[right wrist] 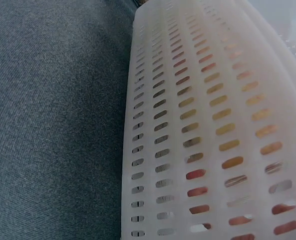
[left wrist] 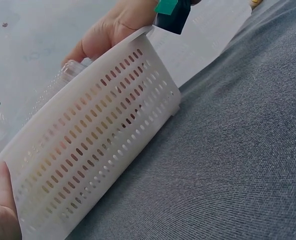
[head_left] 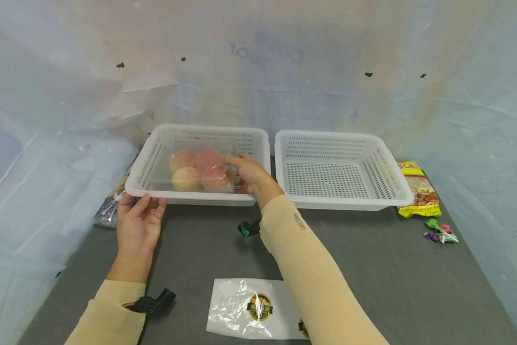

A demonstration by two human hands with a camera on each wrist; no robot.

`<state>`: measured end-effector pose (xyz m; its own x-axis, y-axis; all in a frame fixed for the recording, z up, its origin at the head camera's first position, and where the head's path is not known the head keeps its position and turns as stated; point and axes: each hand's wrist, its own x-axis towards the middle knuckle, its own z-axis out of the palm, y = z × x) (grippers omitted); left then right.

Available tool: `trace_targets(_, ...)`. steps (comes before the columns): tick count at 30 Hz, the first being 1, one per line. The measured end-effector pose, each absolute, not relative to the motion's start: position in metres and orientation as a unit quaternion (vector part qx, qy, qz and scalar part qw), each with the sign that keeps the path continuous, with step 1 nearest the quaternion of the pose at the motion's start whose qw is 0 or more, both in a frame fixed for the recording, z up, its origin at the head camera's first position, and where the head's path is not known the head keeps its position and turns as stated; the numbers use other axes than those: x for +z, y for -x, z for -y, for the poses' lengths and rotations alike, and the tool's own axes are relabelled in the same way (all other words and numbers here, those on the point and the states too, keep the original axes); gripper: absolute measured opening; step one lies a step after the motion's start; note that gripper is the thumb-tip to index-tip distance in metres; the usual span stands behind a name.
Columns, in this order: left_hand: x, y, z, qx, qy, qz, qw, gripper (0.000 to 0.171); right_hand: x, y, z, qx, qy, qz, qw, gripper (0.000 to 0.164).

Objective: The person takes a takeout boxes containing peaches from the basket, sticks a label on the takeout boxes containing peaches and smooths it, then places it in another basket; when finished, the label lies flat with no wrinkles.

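A clear plastic pack of several round red and yellow fruits [head_left: 201,167] lies inside the left white basket [head_left: 211,197]. My right hand [head_left: 252,175] reaches over the basket's front right part and grips the pack's right end, its lower fingers partly hidden. At the front left corner, my left hand [head_left: 139,223] is palm up, fingertips touching the front wall just under the rim. In the left wrist view, the fingers [left wrist: 5,187] of that hand lie along the slotted wall. Fruit colours show through the slots in the right wrist view.
A second white basket [head_left: 340,203] stands to the right, with a yellow food packet [head_left: 420,191] beside it. Several wrapped candies [head_left: 441,232] lie farther right. A dark packet [head_left: 109,208] sits partly behind the left basket. A white printed bag [head_left: 241,311] lies in front.
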<state>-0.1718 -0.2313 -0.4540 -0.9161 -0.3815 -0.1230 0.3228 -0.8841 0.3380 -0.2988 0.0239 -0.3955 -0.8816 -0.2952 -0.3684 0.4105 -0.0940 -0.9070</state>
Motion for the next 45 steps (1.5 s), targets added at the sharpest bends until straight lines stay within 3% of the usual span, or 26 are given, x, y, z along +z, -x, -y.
trace_targets(12,-0.454,0.173,0.233,-0.963,-0.073,0.180,0.188,0.035,-0.398,0.297,-0.026,-0.739,-0.028,-0.642,0.201,0.096)
trace_targets(21,-0.461,0.171,0.231,-0.957,-0.085,0.202,0.193,0.036,-0.403,0.293,-0.027,-0.758,0.007,-0.624,0.188,0.071)
trace_targets(33,-0.463,0.171,0.233,-0.964,-0.079,0.186,0.173,0.036,-0.381,0.285,-0.031,-0.784,0.026,-0.595,0.175,0.090)
trace_targets(36,-0.463,0.172,0.234,-0.963,-0.079,0.194,0.169,0.037,-0.372,0.281,-0.033,-0.807,0.035,-0.565,0.169,0.086)
trace_targets(43,-0.461,0.172,0.236,-0.963,-0.080,0.204,0.160,0.038,-0.355,0.268,-0.045,-0.838,0.063,-0.524,0.141,0.058)
trace_targets(45,-0.460,0.172,0.237,-0.961,-0.084,0.210,0.159,0.039,-0.352,0.263,-0.051,-0.841,0.071,-0.517,0.143,0.058)
